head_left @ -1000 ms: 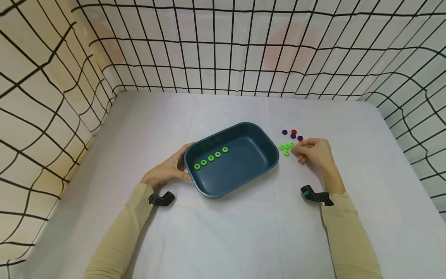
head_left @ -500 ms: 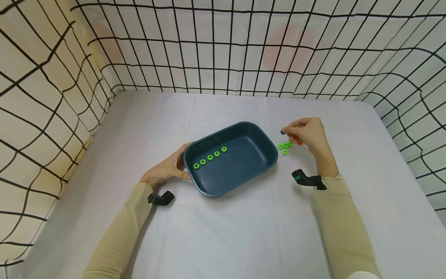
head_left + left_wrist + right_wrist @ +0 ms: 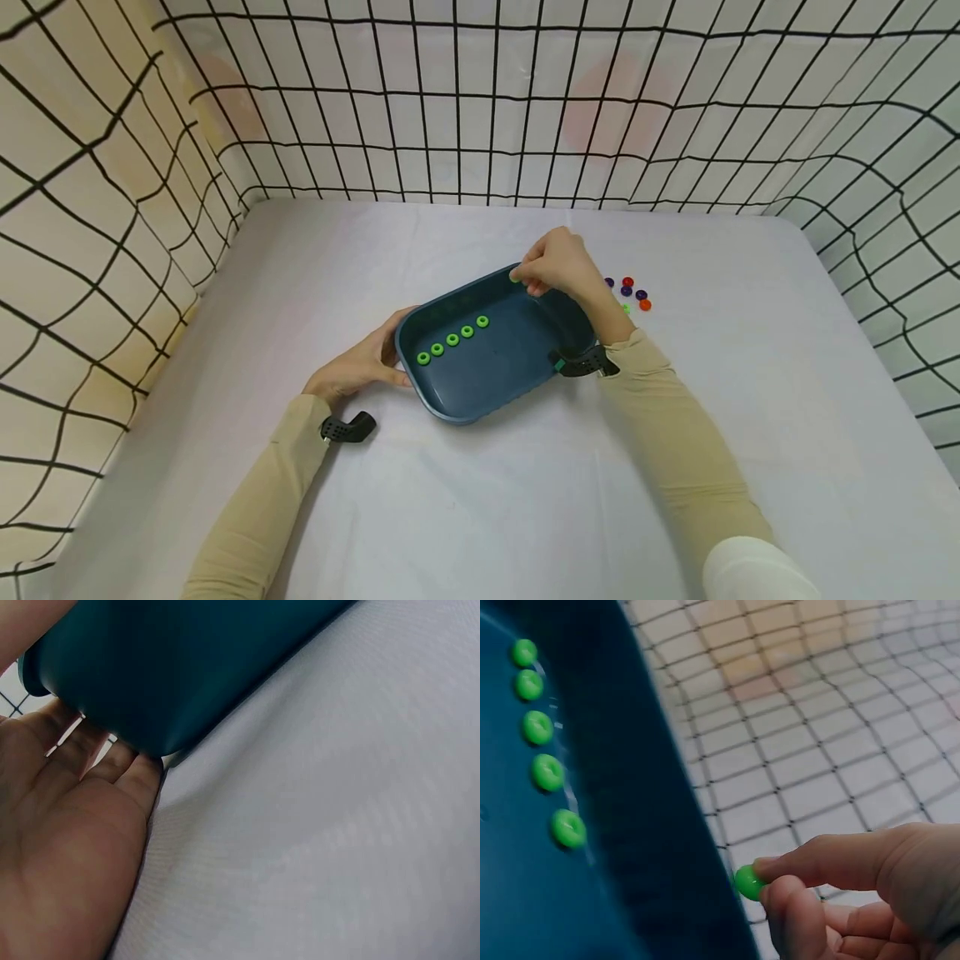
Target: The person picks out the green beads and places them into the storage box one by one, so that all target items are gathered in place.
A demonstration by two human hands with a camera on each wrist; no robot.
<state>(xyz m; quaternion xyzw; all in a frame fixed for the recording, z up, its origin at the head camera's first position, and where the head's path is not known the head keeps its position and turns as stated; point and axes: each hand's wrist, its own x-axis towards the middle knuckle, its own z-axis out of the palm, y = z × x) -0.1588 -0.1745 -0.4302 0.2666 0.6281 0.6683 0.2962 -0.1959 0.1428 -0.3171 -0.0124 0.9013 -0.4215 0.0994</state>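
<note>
A dark teal plastic tray point(image 3: 510, 375) with rounded corners sits slantwise on the white-covered table. My left hand point(image 3: 367, 358) holds its left end; in the left wrist view the fingers point(image 3: 116, 761) lie against the tray's outer wall. Several green ring-shaped beads point(image 3: 452, 340) form a slanting row inside the tray, along its far-left part. Over the tray's far rim is my right hand point(image 3: 558, 265). Its thumb and index finger pinch another green bead point(image 3: 750, 883), seen beside the rim in the right wrist view.
To the right of the tray lie loose purple beads point(image 3: 626, 291), a red bead point(image 3: 627, 282) and an orange-red bead point(image 3: 645, 305). A green bead point(image 3: 626, 308) shows partly behind my right wrist. Black netting point(image 3: 480, 108) borders the table at the back and sides.
My right hand has moved from the bead pile, up past the purple beads, then left over the tray's far rim with a green bead. My left hand and the row are unchanged.
</note>
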